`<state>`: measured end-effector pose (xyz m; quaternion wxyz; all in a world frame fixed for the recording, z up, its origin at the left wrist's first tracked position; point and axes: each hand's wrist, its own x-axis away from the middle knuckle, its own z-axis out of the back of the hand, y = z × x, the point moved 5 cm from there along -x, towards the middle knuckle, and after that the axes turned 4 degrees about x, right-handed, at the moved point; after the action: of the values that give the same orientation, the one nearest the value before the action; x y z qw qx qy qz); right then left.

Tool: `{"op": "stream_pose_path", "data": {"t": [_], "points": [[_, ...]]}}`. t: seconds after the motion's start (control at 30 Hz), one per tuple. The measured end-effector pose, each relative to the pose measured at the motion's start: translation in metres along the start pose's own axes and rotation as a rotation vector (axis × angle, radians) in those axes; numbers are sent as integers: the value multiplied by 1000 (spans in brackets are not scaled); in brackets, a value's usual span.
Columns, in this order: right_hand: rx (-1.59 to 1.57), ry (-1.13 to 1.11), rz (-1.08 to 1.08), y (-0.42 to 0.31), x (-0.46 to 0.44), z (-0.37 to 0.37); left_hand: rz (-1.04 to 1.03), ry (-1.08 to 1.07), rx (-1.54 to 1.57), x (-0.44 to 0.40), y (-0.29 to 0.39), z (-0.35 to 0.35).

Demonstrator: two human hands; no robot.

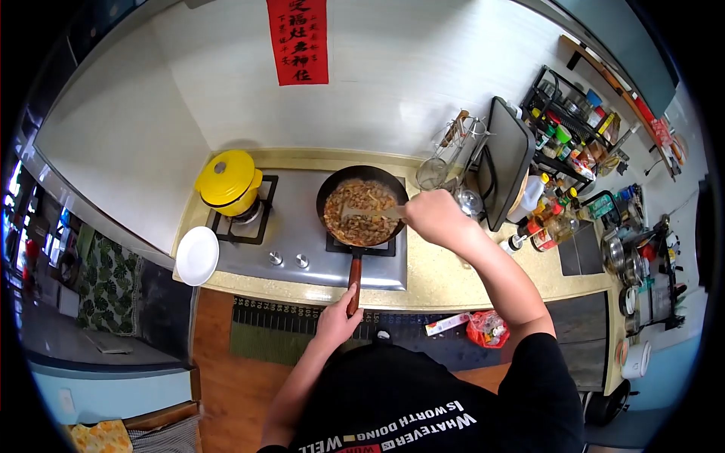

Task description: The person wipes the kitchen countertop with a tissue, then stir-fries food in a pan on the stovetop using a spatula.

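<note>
A dark frying pan sits on the right burner of the steel stove, holding a chopped brown food mixture. Its reddish-brown wooden handle points toward me, and my left hand is wrapped round the lower end. My right hand is closed on a flat spatula at the right rim of the pan. The spatula's blade lies in the food near the pan's middle.
A yellow lidded pot stands on the left burner. A white plate lies at the counter's left edge. Bottles, a rack of jars, a leaning dark board and wire utensils stand to the right.
</note>
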<state>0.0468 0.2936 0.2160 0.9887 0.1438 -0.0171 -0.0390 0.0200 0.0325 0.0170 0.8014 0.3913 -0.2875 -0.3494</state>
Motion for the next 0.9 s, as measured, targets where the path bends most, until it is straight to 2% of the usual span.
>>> {"op": "stream_pose_path", "data": {"t": [0.23, 0.37, 0.47, 0.7, 0.9], "points": [[-11, 49, 32, 6, -10, -25, -5, 9, -21, -1, -2, -1], [-94, -24, 43, 27, -6, -3, -34, 18, -33, -1, -7, -3], [-111, -77, 79, 33, -13, -30, -13, -3, -18, -1, -5, -3], [-91, -139, 28, 26, -10, 32, -44, 19, -17, -3, -9, -6], [-34, -402, -56, 48, -50, 55, -35, 13, 3, -3, -8, -6]]}}
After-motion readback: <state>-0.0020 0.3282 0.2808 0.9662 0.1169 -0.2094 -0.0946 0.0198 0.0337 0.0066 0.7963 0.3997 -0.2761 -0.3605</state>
